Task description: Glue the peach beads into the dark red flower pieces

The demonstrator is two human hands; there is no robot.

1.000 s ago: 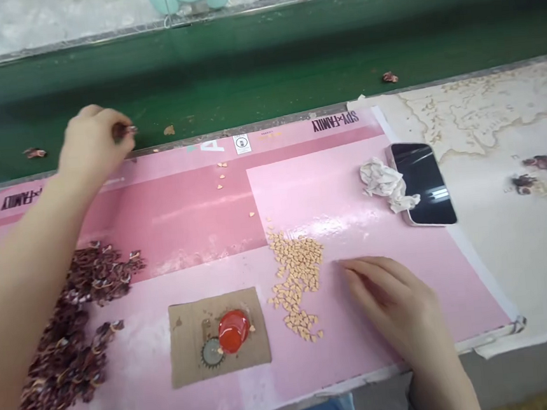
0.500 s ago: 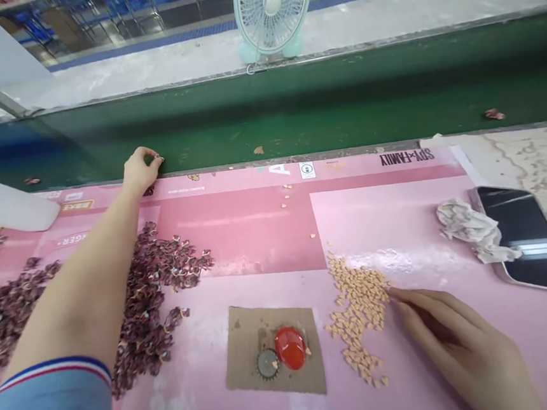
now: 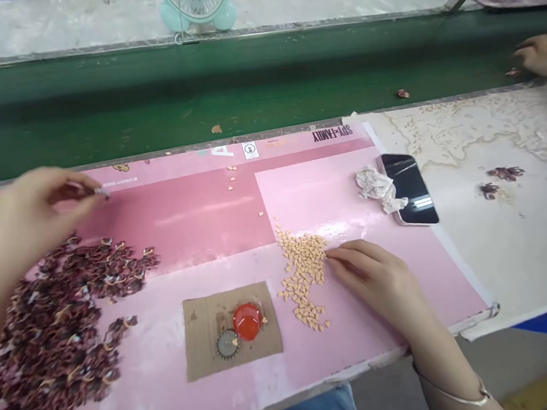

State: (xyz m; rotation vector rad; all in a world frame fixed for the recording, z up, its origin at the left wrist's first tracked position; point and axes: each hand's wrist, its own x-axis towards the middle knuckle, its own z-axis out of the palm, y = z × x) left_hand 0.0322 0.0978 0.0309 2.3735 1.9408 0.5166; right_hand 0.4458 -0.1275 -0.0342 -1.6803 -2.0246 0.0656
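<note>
While our left hand (image 3: pixel 29 207) is up beyond and to the left of the cardboard (image 3: pixel 202 348), its thumb and forefinger are pinched on one small dark piece (image 3: pixel 102 192) with a pale bit on it. Our right hand (image 3: pixel 381 285) is over to the right of the cardboard, thumb and forefinger tips close together at the near-right edge of the tan pieces (image 3: pixel 304 260); we honestly can't tell if they've got hold of one.

Those tan ones are tiny, matte and kinda heart-shaped, in a loose patch just right of the cardboard, with a few strays beyond it. Left of the cardboard we've got a big messy heap of dark red pieces (image 3: pixel 60 338), all crinkly, with pale and orangey bits poking through.

On the cardboard itself there's a shiny red round thing (image 3: pixel 248 322) next to a grey toothed disc (image 3: pixel 227 345), one tan piece on the disc and another by the red thing's right edge. Farther right and beyond the cardboard, our crumpled tissue (image 3: pixel 376 183) touches a dark-screened phone (image 3: pixel 410 186). Past all that runs a green strip (image 3: pixel 149 94), with another person's hand (image 3: pixel 542 56) over its right end and a mint-green fan (image 3: pixel 197 7) behind it.
</note>
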